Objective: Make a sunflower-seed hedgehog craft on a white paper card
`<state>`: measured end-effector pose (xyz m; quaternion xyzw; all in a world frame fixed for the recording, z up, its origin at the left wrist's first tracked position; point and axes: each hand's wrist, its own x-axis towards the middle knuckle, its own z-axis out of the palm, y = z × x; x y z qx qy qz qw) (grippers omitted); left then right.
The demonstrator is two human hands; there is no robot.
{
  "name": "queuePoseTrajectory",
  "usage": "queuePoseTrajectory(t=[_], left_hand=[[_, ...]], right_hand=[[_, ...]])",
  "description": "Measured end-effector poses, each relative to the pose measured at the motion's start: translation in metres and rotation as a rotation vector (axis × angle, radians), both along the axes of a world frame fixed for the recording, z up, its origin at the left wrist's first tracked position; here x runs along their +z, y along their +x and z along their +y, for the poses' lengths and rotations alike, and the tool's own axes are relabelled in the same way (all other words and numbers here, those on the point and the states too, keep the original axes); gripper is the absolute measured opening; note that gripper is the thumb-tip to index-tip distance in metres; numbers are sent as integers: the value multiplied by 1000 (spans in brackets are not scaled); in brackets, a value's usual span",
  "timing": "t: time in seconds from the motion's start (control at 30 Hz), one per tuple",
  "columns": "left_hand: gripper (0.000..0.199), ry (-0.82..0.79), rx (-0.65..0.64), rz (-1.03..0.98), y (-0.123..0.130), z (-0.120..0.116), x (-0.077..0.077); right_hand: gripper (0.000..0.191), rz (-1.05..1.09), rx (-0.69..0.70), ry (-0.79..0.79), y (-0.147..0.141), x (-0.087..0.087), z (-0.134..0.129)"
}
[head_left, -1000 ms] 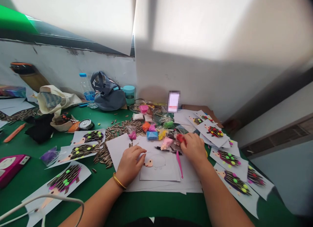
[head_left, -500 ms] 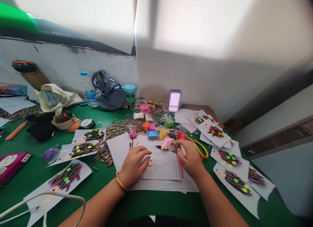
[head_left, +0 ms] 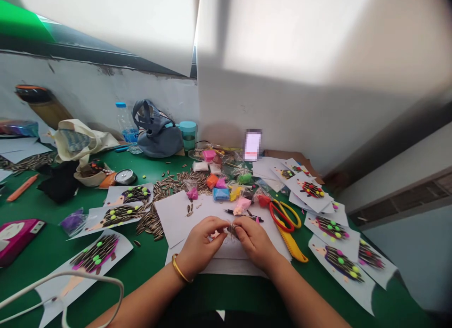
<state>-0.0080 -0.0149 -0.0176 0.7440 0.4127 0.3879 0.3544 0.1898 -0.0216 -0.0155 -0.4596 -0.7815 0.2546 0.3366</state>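
My left hand (head_left: pixel 205 243) and my right hand (head_left: pixel 256 241) meet over the white paper (head_left: pixel 243 266), fingertips pinched. Between them is a small brownish, partly see-through piece (head_left: pixel 231 230), too small to name. Pencil-like outlines show on the paper just below the fingers; most of the drawing is hidden. Just beyond my right hand lie pink clay (head_left: pixel 242 205), a black pen (head_left: pixel 231 212) and red-handled scissors (head_left: pixel 282 216). A yellow cutter knife (head_left: pixel 294 245) rests right of that hand. A few sunflower seeds (head_left: pixel 189 209) lie on the paper beyond my left hand.
Wrapped colored clay, including a blue pack (head_left: pixel 221 194), sits behind the paper beside a sunflower seed pile (head_left: pixel 151 222). Seed-covered hedgehog cards lie left (head_left: pixel 88 259) and right (head_left: pixel 335 229). A white cable (head_left: pixel 88 279) loops at front left. A phone (head_left: pixel 252 145) stands by the wall.
My right hand has moved left and toward me, away from the pink clay, to meet my left hand. The scissors and cutter knife are now more exposed, and the drawing is more covered.
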Motion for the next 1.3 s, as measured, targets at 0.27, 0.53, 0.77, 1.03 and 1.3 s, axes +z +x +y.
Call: queuePoseTrajectory(t=[0.27, 0.53, 0.77, 1.03, 1.3], left_hand=[[9, 174, 39, 185, -2, 3, 1], [14, 447, 5, 447, -5, 2, 4], [19, 487, 32, 689, -3, 1, 5], [13, 418, 44, 343, -8, 5, -2], [6, 215, 90, 143, -5, 3, -3]], right_hand=[[15, -13, 22, 40, -6, -1, -2], [12, -83, 42, 42, -6, 0, -4], [13, -117, 27, 94, -5, -3, -5], [12, -56, 15, 138, -6, -4, -4], [12, -30, 25, 127, -7, -5, -3]])
